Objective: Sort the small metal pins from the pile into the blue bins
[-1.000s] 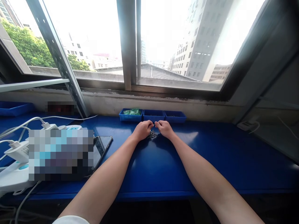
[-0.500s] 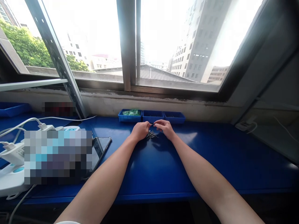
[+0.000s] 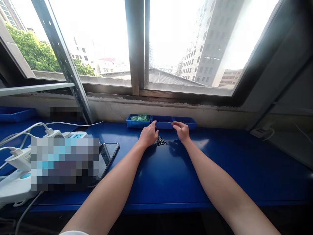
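My left hand (image 3: 148,134) is over the left side of a small pile of dark screws (image 3: 160,141). Its index finger points forward toward the bins, the thumb stands apart, and nothing shows in its grasp. To the right of the pile, my right hand (image 3: 182,131) is raised above the bench, thumb and fingers pinched. A thin, shiny piece, apparently a screw (image 3: 169,122), pokes out from those fingertips, too small to see well. Just beyond the hands stand the middle blue bin (image 3: 161,124) and the right blue bin (image 3: 190,123), whose contents are hard to make out.
A left blue bin (image 3: 138,124) holds green packets. On the blue bench (image 3: 171,182) lie a phone (image 3: 111,153) and a white power strip (image 3: 12,192) with plugs and cables, partly blurred out. A metal shelf post (image 3: 80,98) rises at left; a window runs behind.
My hands have parted from where they met above the screw pile. The left hand has opened; the right has moved right, still pinching. The view has shifted slightly.
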A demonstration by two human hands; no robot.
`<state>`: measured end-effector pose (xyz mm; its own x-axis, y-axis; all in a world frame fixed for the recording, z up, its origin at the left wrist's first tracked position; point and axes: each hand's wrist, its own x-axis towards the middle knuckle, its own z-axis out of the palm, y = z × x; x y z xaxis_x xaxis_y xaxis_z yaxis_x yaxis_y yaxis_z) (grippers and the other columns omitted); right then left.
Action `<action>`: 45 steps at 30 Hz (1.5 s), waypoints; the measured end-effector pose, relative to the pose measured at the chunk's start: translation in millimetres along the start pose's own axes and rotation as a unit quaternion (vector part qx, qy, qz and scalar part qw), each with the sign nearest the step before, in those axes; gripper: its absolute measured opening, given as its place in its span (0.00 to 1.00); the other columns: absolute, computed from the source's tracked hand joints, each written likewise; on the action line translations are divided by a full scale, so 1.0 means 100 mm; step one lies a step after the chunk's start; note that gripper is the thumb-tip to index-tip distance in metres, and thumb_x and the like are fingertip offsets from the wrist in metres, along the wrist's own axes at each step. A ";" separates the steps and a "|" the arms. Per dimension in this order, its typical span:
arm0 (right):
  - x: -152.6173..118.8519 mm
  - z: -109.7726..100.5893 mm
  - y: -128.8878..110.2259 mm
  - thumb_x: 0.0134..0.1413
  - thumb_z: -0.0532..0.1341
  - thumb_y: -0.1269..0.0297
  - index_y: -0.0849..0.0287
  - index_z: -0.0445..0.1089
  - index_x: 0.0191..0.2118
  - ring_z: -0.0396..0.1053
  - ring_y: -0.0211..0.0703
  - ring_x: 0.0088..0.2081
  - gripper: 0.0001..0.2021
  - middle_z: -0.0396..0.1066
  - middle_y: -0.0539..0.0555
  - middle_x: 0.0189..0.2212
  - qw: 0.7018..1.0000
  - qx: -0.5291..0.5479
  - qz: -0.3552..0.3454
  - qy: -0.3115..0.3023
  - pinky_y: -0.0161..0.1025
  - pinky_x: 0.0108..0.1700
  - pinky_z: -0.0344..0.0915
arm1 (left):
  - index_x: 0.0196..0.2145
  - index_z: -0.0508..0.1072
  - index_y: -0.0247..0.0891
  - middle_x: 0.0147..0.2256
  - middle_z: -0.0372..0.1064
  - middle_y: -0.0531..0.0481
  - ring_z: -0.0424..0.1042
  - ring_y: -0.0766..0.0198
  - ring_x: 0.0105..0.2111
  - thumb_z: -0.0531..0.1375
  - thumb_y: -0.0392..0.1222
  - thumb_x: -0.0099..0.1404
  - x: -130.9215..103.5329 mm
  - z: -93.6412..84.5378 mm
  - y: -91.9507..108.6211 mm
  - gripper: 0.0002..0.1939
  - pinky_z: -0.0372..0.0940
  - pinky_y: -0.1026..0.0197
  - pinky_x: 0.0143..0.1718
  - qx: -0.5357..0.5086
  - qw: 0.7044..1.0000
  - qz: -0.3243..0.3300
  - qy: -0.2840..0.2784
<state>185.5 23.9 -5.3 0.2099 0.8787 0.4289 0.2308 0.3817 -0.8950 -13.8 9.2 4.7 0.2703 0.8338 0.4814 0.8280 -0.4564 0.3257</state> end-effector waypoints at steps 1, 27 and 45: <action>0.02 -0.05 0.02 0.41 0.58 0.62 0.59 0.74 0.39 0.69 0.45 0.33 0.17 0.75 0.55 0.37 0.999 -0.034 -0.004 0.034 0.39 0.35 0.65 | 0.60 0.52 0.33 0.47 0.68 0.41 0.70 0.54 0.44 0.52 0.42 0.64 0.00 0.00 -0.01 0.28 0.61 0.57 0.43 0.000 1.000 0.001 -0.003; 0.13 -0.27 0.20 0.43 0.56 0.60 0.60 0.59 0.59 0.53 0.56 0.57 0.33 0.65 0.59 0.51 0.974 -0.221 0.032 0.043 0.48 0.55 0.56 | 0.56 0.60 0.33 0.51 0.65 0.39 0.67 0.54 0.48 0.47 0.39 0.65 -0.01 0.11 -0.08 0.22 0.60 0.57 0.47 0.009 0.996 0.012 -0.087; 0.07 -0.12 0.20 0.46 0.57 0.52 0.54 0.53 0.62 0.51 0.60 0.52 0.36 0.48 0.51 0.63 0.892 -0.446 -0.044 -0.057 0.56 0.51 0.52 | 0.53 0.63 0.37 0.51 0.66 0.41 0.66 0.52 0.49 0.50 0.44 0.65 -0.01 0.15 -0.10 0.20 0.61 0.56 0.46 0.007 0.996 0.012 -0.091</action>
<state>203.2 34.5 -18.6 0.0682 0.8994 0.4318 0.9167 0.1144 -0.3830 -15.2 17.1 -11.2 0.3742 0.8652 0.3337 0.8261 -0.4745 0.3039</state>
